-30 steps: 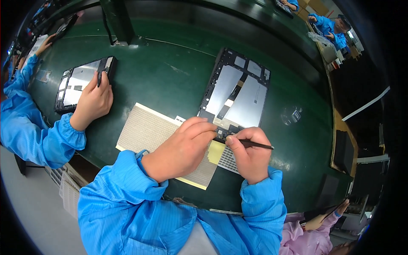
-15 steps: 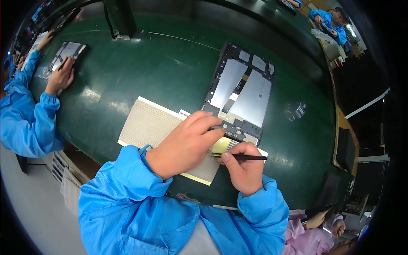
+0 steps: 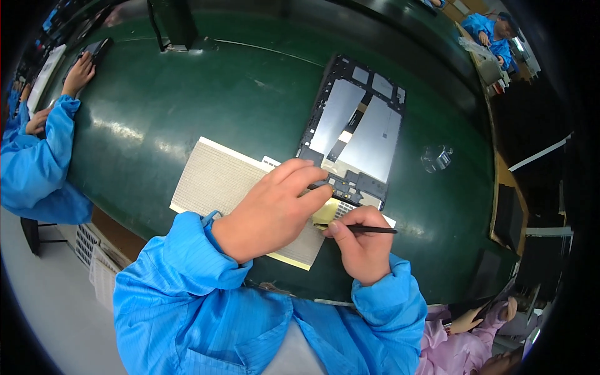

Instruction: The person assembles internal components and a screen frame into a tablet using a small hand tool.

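Note:
My right hand (image 3: 362, 244) is closed around a slim black tool (image 3: 378, 230), which looks like tweezers. Its tip end meets a small yellow piece (image 3: 324, 211) over a beige gridded sheet (image 3: 215, 178). My left hand (image 3: 269, 209) lies across that sheet with fingers curled and the thumb close to the index finger. A dark edge shows between those fingertips, but what they grip is hidden. Just beyond them lies an opened tablet-like device (image 3: 375, 140), silver panels in a black frame. A dark flat ribbon cable (image 3: 350, 131) runs along its middle. White strips with dark cells (image 3: 344, 209) show beside the yellow piece.
The green table (image 3: 237, 100) stretches around the work. A clear plastic piece (image 3: 436, 159) lies right of the device. A dark post (image 3: 172, 25) stands at the back. Co-workers in blue sleeves (image 3: 37, 156) sit left and far right; one in pink (image 3: 462, 350) is at lower right.
My hands hold nearly the same pose; the view has shifted slightly. The co-worker at left has moved a hand and their device away toward the far left.

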`<state>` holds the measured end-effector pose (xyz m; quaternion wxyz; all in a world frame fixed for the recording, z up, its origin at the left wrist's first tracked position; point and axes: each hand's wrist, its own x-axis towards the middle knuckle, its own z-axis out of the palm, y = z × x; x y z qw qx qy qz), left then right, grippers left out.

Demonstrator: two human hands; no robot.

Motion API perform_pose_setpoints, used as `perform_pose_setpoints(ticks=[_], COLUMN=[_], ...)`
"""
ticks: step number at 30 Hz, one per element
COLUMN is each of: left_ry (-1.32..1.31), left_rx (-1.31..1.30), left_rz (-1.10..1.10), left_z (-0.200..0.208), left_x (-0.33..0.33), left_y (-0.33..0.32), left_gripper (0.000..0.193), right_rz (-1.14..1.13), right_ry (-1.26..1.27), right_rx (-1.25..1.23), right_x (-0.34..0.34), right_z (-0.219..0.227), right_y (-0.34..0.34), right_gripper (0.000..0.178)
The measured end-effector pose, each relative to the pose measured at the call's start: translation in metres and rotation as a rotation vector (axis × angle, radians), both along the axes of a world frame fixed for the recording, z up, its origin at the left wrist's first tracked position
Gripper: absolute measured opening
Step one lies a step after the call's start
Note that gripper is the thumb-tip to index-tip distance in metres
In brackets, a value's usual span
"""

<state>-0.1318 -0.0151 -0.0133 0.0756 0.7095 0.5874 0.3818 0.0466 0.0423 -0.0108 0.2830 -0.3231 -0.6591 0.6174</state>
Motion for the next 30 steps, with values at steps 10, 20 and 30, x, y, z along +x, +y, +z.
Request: perform_pose_setpoints(ticks=[10,20,30], left_ry=[0.046,0.043,0.063], left_rx=[-0.007,-0.02,-0.026], left_rz=[0.004,-0.002,-0.021], left_z=[0.001,0.005,0.009], left_x=[0.001,0.002,0.003], left_y=[0.002,0.002,0.003], left_gripper=[0.031,0.038,0.037], right_rz=[-0.153,-0.051,-0.05], right_ry=[0.059,0.032,0.052], right_rx=[0.002,0.117,0.198], right_x=[0.004,0.008,0.008], right_z=[0.016,0.012,0.012], right_y=[0.043,0.045,0.042], right_gripper=[0.015,0.013,0.014])
